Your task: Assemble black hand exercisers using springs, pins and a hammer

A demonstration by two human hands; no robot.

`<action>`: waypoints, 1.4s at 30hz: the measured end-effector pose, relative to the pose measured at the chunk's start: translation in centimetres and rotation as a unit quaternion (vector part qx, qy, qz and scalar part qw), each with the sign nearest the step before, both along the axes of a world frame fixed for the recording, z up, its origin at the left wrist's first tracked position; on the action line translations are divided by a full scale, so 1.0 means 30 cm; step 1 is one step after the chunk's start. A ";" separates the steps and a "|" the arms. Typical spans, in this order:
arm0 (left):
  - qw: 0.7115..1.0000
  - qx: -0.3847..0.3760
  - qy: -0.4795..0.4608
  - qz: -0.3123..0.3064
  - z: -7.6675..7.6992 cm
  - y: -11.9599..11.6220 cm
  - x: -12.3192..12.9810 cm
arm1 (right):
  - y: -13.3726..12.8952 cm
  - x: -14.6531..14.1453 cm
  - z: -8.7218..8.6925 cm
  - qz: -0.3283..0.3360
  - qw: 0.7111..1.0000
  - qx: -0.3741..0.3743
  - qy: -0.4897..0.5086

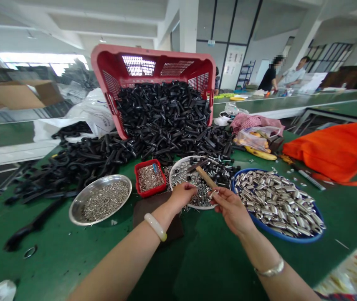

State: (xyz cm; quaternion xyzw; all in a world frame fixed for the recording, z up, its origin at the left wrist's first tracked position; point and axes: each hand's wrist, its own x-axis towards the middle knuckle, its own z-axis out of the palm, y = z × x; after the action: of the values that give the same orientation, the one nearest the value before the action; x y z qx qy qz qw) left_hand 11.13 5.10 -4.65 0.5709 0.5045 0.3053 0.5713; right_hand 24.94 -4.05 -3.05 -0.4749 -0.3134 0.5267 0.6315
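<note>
My left hand (183,195) is closed, fingertips pinched at the near edge of a white round tray (186,164) of small metal and black parts; what it pinches is too small to name. My right hand (228,207) pinches a small metal spring-like part (212,194) at the tray's right side. A wooden-handled tool (206,177) lies across the tray, its lower end near my right fingers. Right of my right hand, a blue basin (291,239) holds many ribbed metal pieces (272,200). Left of my left hand are a red box (149,193) and a steel bowl (74,209), both with small metal parts.
A tipped red crate (103,83) spills black parts (165,113) across the green table (103,267). Bananas (259,153) and an orange bag (331,148) lie at the right. A dark pad (165,236) is beneath my left wrist. Two people stand far back right.
</note>
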 end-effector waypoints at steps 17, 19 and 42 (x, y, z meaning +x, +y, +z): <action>0.843 -0.289 -0.411 0.190 -0.007 -0.119 -0.054 | 0.094 -0.161 -0.057 -0.003 0.998 0.040 0.051; 0.834 -0.285 -0.426 0.207 0.000 -0.126 -0.053 | 0.090 -0.176 -0.056 -0.008 0.997 0.044 0.069; 0.782 -0.294 -0.504 0.220 -0.007 -0.188 -0.041 | 0.057 -0.185 -0.057 -0.067 0.981 0.093 -0.155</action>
State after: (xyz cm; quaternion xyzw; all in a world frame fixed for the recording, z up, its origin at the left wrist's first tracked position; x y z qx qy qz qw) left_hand 9.90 -0.54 -4.86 0.0143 0.3219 0.5037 0.8015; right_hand 19.40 -2.35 -4.76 -0.5094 -0.4227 0.3721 0.6507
